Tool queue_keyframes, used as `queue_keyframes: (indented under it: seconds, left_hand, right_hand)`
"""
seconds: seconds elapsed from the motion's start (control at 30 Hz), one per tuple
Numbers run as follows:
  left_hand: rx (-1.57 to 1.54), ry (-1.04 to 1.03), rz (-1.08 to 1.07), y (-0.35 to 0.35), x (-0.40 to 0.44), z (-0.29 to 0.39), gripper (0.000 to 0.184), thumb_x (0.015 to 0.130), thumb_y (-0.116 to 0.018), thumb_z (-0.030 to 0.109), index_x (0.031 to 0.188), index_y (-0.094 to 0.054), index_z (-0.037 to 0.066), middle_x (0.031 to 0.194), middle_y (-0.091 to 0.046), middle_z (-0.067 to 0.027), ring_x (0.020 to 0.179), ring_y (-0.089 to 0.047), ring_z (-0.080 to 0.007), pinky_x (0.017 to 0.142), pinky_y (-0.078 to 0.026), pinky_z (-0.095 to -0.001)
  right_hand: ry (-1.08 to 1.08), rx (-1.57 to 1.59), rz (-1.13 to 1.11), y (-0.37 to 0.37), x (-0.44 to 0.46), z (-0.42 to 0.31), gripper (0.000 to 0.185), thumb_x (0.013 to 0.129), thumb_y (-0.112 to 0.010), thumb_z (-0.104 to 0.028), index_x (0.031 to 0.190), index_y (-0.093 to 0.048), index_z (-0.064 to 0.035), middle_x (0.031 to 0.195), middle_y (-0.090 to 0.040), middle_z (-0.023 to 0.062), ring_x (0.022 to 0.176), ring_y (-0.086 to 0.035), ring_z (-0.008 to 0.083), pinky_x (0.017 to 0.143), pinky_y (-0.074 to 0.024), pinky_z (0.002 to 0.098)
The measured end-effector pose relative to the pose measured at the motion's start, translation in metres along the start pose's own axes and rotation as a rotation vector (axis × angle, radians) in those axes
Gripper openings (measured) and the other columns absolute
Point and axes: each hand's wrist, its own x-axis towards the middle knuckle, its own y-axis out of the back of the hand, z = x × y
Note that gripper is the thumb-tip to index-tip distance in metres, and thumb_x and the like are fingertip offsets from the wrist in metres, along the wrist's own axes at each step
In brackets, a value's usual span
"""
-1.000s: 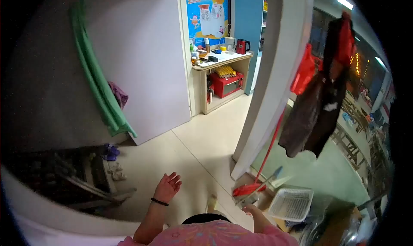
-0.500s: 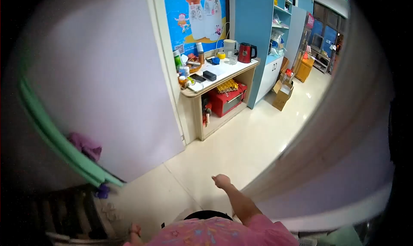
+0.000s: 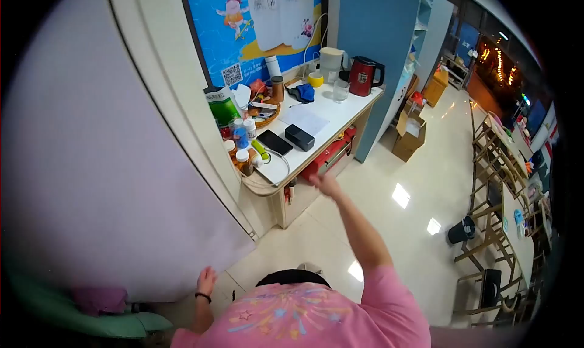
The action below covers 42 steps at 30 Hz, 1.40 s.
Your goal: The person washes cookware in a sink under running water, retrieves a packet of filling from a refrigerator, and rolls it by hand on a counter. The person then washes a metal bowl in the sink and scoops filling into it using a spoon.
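My right hand (image 3: 327, 186) reaches forward past the front edge of the white-topped counter (image 3: 340, 114), in front of the red oven-like box (image 3: 333, 156) on the shelf below. It holds nothing that I can see, and its fingers look loosely apart, slightly blurred. My left hand (image 3: 207, 281), with a dark band on the wrist, hangs low near the pale door panel (image 3: 164, 226). It looks relaxed and open, with nothing in it. Nearest my right hand on the counter are a black box-shaped device (image 3: 299, 137) and a black phone (image 3: 274, 143).
Bottles (image 3: 243, 158), a wicker basket (image 3: 267, 114), a water pitcher (image 3: 331, 64) and a red kettle (image 3: 364, 76) crowd the counter. A cardboard box (image 3: 409, 138) stands on the floor beyond. Tables with chairs (image 3: 493, 193) and a black bin (image 3: 461, 230) are at the right.
I have moved forward through the doorway, so the counter is closer and the tables at right show. My right hand is farther forward; my left hand has come more into view.
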Motion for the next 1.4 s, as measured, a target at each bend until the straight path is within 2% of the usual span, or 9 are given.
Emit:
queue_keyframes:
  seconds: [0.17,0.57,0.73,0.87,0.97,1.03,1.13,1.27,1.4]
  left_hand:
    - [-0.109,-0.255,-0.179,-0.097,0.015,0.108,0.033,0.092,-0.046,0.020,0.119,-0.048,0.001,0.104,-0.057,-0.0092,0.087,-0.057,-0.0148,0.074,-0.046,-0.0257]
    - [-0.173,0.513,0.703,-0.191,-0.108,0.008,0.033,0.087,-0.055,0.030,0.104,-0.054,0.002,0.095,-0.060,-0.0100,0.081,-0.057,-0.0195,0.069,-0.047,-0.0300]
    - [0.588,0.548,0.537,-0.247,-0.130,0.063,0.037,0.086,-0.051,0.034,0.113,-0.055,0.010,0.097,-0.063,-0.0110,0.084,-0.061,-0.0251,0.077,-0.048,-0.0353]
    - [0.121,0.354,0.992,-0.260,-0.156,0.059,0.035,0.087,-0.048,0.029,0.110,-0.056,0.004,0.092,-0.064,-0.0140,0.081,-0.062,-0.0248,0.076,-0.048,-0.0361]
    - [-0.495,0.112,1.057,-0.252,-0.195,0.149,0.035,0.092,-0.049,0.021,0.120,-0.049,0.001,0.107,-0.059,-0.0079,0.093,-0.057,-0.0139,0.080,-0.049,-0.0286]
    - [-0.655,-0.086,0.984,-0.239,-0.226,0.162,0.039,0.092,-0.048,0.024,0.125,-0.045,0.003,0.111,-0.057,-0.0087,0.097,-0.057,-0.0162,0.086,-0.046,-0.0302]
    - [-1.028,-0.371,0.771,-0.210,-0.264,0.173,0.041,0.091,-0.046,0.016,0.129,-0.038,0.001,0.119,-0.053,-0.0110,0.106,-0.053,-0.0190,0.094,-0.042,-0.0333]
    - [-1.215,-1.306,0.151,-0.188,-0.292,0.156,0.037,0.091,-0.044,0.030,0.119,-0.049,0.007,0.121,-0.052,-0.0117,0.110,-0.049,-0.0176,0.093,-0.039,-0.0341]
    - [-1.371,-1.355,0.471,-0.184,-0.361,0.114,0.035,0.091,-0.044,0.031,0.113,-0.052,0.005,0.115,-0.054,-0.0110,0.105,-0.051,-0.0176,0.090,-0.040,-0.0329]
  right_hand:
    - [0.190,-0.170,0.076,0.072,0.222,0.013,0.036,0.082,-0.050,-0.040,0.092,-0.066,-0.0083,0.089,-0.064,0.0157,0.086,-0.060,0.0327,0.076,-0.0466,0.0405]
    - [0.213,-0.660,0.236,0.048,0.529,0.075,0.020,0.076,-0.058,-0.024,0.084,-0.064,-0.0072,0.106,-0.053,0.0130,0.098,-0.053,0.0307,0.081,-0.0441,0.0420]
    - [0.587,-0.485,0.534,0.042,0.635,0.157,0.036,0.086,-0.044,-0.022,0.116,-0.051,-0.0027,0.111,-0.055,0.0193,0.099,-0.055,0.0331,0.085,-0.0439,0.0392]
    - [0.236,0.881,0.353,0.122,0.459,-0.052,0.048,0.087,-0.049,-0.037,0.120,-0.049,-0.0017,0.125,-0.046,0.0142,0.107,-0.049,0.0262,0.088,-0.0437,0.0404]
    - [0.940,0.930,0.182,0.041,0.391,-0.105,0.036,0.084,-0.052,-0.022,0.113,-0.053,-0.0022,0.118,-0.050,0.0188,0.106,-0.049,0.0299,0.090,-0.0397,0.0421]
    - [1.400,0.128,0.568,-0.004,0.279,-0.144,0.035,0.090,-0.046,-0.029,0.111,-0.051,-0.0015,0.099,-0.059,0.0153,0.077,-0.056,0.0266,0.067,-0.0460,0.0401]
    - [1.538,0.706,-1.410,0.043,-0.021,-0.246,0.024,0.062,-0.061,0.001,0.086,-0.057,0.0012,0.107,-0.058,0.0184,0.097,-0.055,0.0278,0.081,-0.0448,0.0353]
    - [2.328,0.384,-1.796,0.019,-0.251,-0.287,0.022,0.077,-0.063,-0.013,0.096,-0.059,-0.0048,0.110,-0.056,0.0126,0.096,-0.056,0.0296,0.082,-0.0451,0.0340]
    - [0.782,0.359,-3.060,-0.038,-0.371,-0.283,0.042,0.087,-0.053,-0.031,0.115,-0.051,0.0002,0.125,-0.045,0.0212,0.107,-0.051,0.0330,0.089,-0.0421,0.0464]
